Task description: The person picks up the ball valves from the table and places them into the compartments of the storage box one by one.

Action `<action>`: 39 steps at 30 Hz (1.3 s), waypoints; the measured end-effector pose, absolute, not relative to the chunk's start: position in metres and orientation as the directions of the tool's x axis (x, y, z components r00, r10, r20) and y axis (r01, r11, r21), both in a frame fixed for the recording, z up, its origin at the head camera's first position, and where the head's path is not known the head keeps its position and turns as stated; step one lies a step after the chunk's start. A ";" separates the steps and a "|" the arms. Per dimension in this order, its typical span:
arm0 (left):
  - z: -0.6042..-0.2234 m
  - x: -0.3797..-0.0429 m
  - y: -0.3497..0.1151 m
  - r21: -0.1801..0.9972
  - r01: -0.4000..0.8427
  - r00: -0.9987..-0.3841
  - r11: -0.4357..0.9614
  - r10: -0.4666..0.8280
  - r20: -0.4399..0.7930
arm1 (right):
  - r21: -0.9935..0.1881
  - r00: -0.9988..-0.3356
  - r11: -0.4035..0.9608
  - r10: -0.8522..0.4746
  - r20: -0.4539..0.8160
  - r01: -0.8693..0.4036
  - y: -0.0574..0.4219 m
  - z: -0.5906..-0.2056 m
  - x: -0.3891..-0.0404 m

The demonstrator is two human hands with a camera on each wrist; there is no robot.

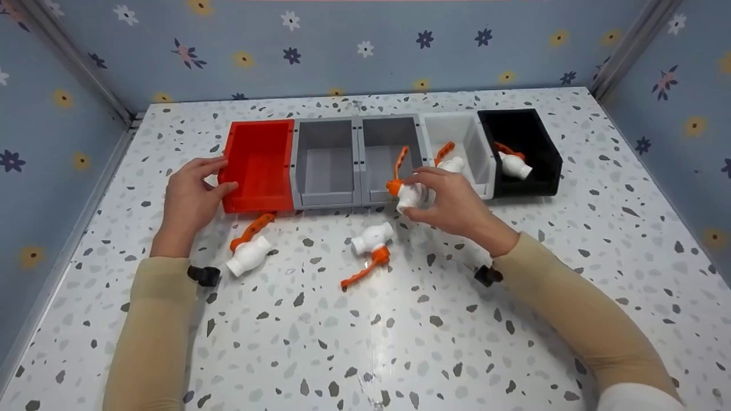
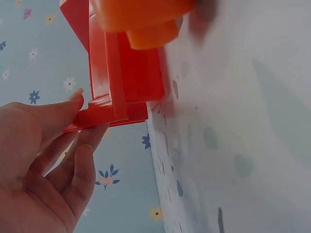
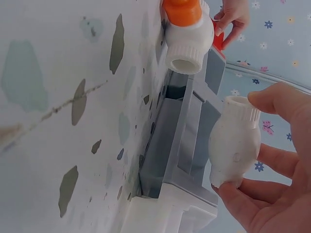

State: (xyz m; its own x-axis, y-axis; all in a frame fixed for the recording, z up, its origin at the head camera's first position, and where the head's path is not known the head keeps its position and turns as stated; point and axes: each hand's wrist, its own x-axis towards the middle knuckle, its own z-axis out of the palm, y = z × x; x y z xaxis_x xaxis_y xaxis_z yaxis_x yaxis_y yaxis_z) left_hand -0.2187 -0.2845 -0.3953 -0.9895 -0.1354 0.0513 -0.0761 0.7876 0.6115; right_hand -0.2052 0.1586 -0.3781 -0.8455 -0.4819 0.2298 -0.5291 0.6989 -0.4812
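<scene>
While left grip [image 1: 193, 197] narrowly pinches glossy red bin [image 1: 260, 165] | right grip [image 1: 457, 202], wider, holds bulbous valve [image 1: 410, 196]

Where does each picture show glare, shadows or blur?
Head view: fairly even light, a soft shadow beside the beige left sleeve on the white speckled tabletop; left wrist view: the close orange plastic valve part looks soft, the red plastic bin carries a pale sheen; right wrist view: tabletop flecks look stretched, the held white plastic valve looks fairly clear.
</scene>
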 end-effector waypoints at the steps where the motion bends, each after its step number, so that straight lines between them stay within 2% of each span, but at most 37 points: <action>1: -0.395 -0.219 -0.284 0.612 -0.076 -0.990 0.787 -0.135 0.051 | -0.485 -0.849 0.700 -0.475 0.232 -0.524 0.158 -0.378 -0.206; 17: -0.396 -0.217 -0.285 0.602 -0.058 -0.991 0.797 -0.119 0.062 | -0.516 -0.877 0.713 -0.429 0.215 -0.475 0.146 -0.380 -0.215; 26: -0.395 -0.218 -0.285 0.599 -0.061 -0.990 0.798 -0.123 0.063 | -0.558 -0.913 0.724 -0.351 0.207 -0.405 0.135 -0.377 -0.226; 39: -0.395 -0.218 -0.286 0.597 -0.050 -0.992 0.800 -0.107 0.060 | -0.538 -0.924 0.751 -0.317 0.216 -0.383 0.115 -0.382 -0.239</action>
State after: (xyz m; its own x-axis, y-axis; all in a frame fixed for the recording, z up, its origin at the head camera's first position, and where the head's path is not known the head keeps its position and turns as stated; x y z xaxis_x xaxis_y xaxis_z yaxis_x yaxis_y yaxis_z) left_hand -0.2181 -0.2860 -0.3947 -0.9925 -0.1067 0.0601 -0.0498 0.8004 0.5974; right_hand -0.2390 0.1155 -0.3824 -0.9236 -0.3165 0.2164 -0.3833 0.7509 -0.5378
